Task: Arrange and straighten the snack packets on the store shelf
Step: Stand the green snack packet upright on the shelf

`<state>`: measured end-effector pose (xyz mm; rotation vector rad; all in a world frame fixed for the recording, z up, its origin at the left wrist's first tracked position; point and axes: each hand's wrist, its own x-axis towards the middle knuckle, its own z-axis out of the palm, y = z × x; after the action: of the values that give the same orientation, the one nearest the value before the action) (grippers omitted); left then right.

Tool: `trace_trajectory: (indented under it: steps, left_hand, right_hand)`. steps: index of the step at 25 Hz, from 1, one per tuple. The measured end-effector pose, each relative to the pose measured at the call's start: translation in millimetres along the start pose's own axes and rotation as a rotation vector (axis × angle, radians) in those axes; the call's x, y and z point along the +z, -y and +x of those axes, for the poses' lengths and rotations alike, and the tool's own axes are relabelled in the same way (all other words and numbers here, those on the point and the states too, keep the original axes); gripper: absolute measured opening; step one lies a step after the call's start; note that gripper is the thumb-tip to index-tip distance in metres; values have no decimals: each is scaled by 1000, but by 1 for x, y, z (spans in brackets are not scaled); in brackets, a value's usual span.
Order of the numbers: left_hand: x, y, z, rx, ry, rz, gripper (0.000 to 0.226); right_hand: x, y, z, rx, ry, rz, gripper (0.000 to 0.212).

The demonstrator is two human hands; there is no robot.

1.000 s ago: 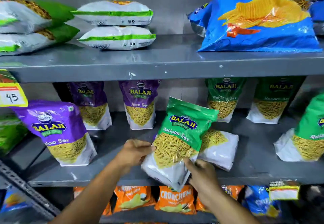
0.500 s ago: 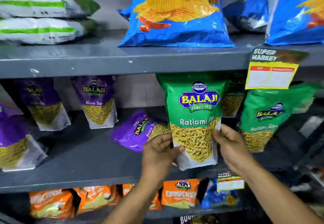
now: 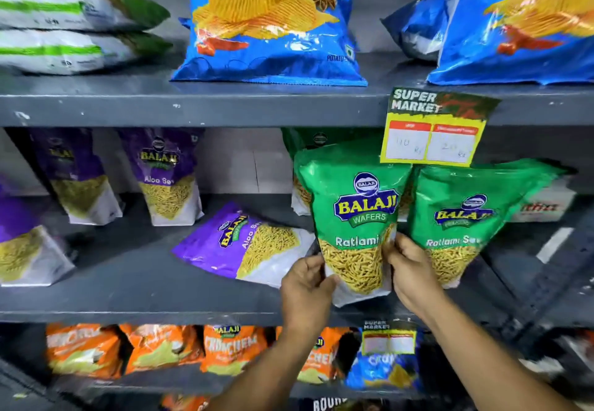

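Two hands, your left hand [image 3: 307, 285] and right hand [image 3: 409, 269], pinch the green Ratlami sev packet [image 3: 353, 217] by its lower edges, standing it upright on the middle shelf [image 3: 128, 301] beside its twin [image 3: 466, 217], label forward.

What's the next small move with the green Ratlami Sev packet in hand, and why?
Probably set it down upright on the middle shelf, left of the other green Ratlami Sev packet. The left hand and right hand grip the held Ratlami Sev packet's lower edges, its base just above the shelf front. The fallen Aloo Sev packet comes after.
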<state>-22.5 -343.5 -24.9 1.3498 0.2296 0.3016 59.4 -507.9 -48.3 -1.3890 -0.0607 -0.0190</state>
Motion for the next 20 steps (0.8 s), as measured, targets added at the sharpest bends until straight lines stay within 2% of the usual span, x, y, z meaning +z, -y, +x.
trace_trajectory:
  steps: [8, 14, 17, 18, 20]
  left_hand:
    - [-5, 32, 0, -33, 42, 87, 27]
    - [-21, 20, -8, -68, 100, 105, 31]
    - [-53, 13, -17, -139, 56, 68, 20]
    - [-67, 10, -19, -192, 15, 22, 15]
    - [-96, 5, -18, -326, -99, -137, 8]
  right_hand:
    - [-6, -34, -4, 3, 16, -55, 34]
    - [2, -21, -31, -67, -114, -209, 31]
    - [8, -31, -86, -164, -261, -296, 35]
    - [16, -32, -104, -210, -231, -317, 32]
    - [42, -24, -125, -303, -30, -438, 33]
